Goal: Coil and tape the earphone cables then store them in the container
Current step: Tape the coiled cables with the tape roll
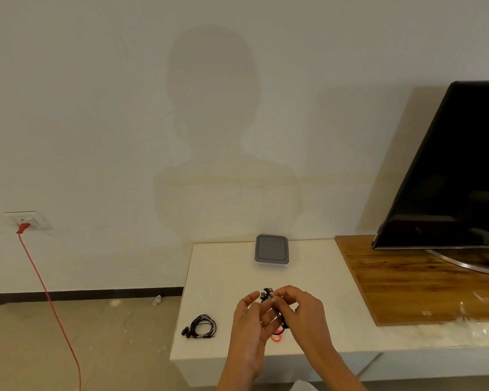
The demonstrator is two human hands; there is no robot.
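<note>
1 set of black earphones (202,326) lay coiled on the white surface (223,277), left of the hands, buds at its lower left; whether tape bound it could not be resolved. A 2nd set of earphones (267,294) was held above the surface between both hands; right hand (301,311) pinched it near the buds with curled fingertips; left hand (249,320) stood just beside it, fingers partly curled, but grip on the cable could not be told. Cable trailed down between the palms, mostly hidden. A small red ring (277,338), possibly the tape, lay on the surface under the hands. Grey container (271,251) sat well behind, near the wall, lid on.

Judgement: 1 set coiled, 2nd in hand; taping unconfirmed; storing of both not yet done, container unopened.
</note>
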